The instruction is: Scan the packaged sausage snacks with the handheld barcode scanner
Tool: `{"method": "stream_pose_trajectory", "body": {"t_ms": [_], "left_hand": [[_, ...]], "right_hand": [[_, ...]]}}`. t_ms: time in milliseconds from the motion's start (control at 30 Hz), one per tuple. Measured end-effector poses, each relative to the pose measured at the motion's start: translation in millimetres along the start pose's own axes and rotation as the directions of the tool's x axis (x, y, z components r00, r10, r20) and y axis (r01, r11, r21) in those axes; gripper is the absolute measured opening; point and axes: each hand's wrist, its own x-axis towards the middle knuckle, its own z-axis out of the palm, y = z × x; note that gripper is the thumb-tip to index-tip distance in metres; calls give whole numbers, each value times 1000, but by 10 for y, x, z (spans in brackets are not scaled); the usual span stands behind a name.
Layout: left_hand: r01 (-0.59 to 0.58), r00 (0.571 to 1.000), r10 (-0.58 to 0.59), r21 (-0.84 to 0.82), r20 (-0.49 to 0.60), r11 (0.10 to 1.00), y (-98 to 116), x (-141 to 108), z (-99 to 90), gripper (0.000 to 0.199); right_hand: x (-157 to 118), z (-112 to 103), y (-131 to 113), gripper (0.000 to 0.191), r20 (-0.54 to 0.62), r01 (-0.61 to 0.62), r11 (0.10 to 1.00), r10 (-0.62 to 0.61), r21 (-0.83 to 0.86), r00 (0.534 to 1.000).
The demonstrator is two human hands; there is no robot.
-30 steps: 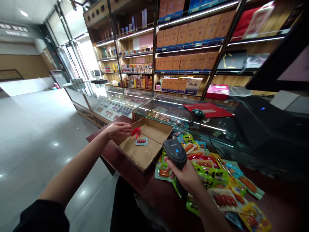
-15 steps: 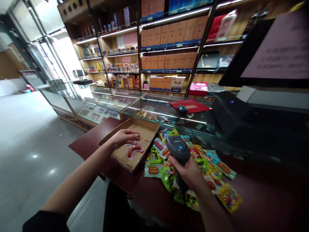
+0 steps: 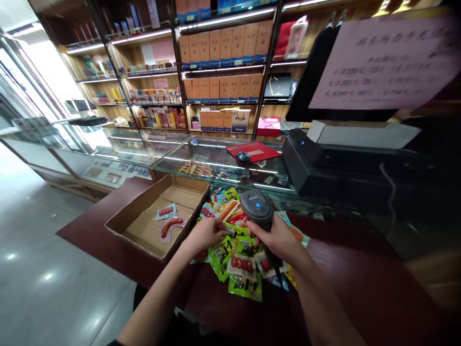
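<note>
My right hand [image 3: 284, 239] is wrapped round a dark grey barcode scanner [image 3: 256, 207] with a blue light on top, held above a heap of small snack packets. My left hand [image 3: 204, 235] is at the near left of the heap, fingers curled together among the packets; what they pinch, if anything, is hidden. Green packets [image 3: 245, 287] and clear-fronted sausage packets [image 3: 242, 264] make up much of the heap. To the left, a shallow cardboard box [image 3: 139, 216] holds a curved sausage in clear wrap [image 3: 172, 228] and a small packet of reddish sausages [image 3: 166, 211].
The dark red table [image 3: 108, 240] meets a glass display counter [image 3: 173, 161]. On the glass lie a red mat [image 3: 259, 151] and a computer mouse [image 3: 243, 156]. A black machine with a paper notice [image 3: 378, 62] stands at the right. Shelves of orange boxes [image 3: 225, 43] line the back wall.
My left hand has moved right, from over the cardboard box to the heap, uncovering the small sausage packet in the box. The scanner stays in my right hand above the heap. The view has turned right.
</note>
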Motion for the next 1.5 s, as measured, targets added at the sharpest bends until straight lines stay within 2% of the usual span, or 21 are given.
{"method": "stream_pose_trajectory", "body": {"t_ms": [100,233,300,367,467,533,600,667,733,767,833,967,1200,1500], "left_hand": [[36,994,-41,45,104,998,-22,-35,123,27],[68,992,-82,146,96,987,-8,-52,231,51],[41,992,-61,166,113,985,5,-50,219,44],[19,987,-44,160,156,987,-6,-42,145,30],[62,991,-64,19,114,998,-87,-15,-53,23],[123,992,-128,-235,-9,964,-163,16,-190,29],[120,960,-243,-575,-141,809,-226,59,-290,39],[22,911,-351,-823,-218,567,-254,105,-340,46],[-100,878,-403,-922,-258,374,-246,141,-348,48],[-145,870,-411,-939,-270,311,-232,153,-344,47],[-195,868,-409,-950,-283,243,-197,164,-329,46],[-196,884,-371,-946,-284,258,-167,155,-314,44],[-204,881,-360,-934,-306,293,-164,120,-378,42],[-228,885,-332,-925,-326,303,-84,36,-432,40]], "right_hand": [[65,-68,-22,24,99,9,1000,-10,14,995],[66,-98,-16,25,237,-55,998,48,22,970],[52,-95,-23,23,263,-68,998,63,10,963],[46,-89,-43,21,277,-71,997,63,21,959],[61,-88,-62,23,316,-62,997,48,37,948],[80,-91,-46,25,342,-59,998,44,33,939],[97,-84,-12,27,371,-78,996,58,38,927],[104,-56,22,27,397,-111,992,78,60,914],[101,-5,41,25,414,-130,989,88,73,906],[97,26,44,24,411,-124,990,85,69,907],[90,94,42,21,393,-95,994,67,52,917],[88,233,32,16,326,-57,998,53,3,944],[70,434,101,23,285,39,999,-42,15,958],[24,462,93,24,243,93,996,-92,7,966]]}}
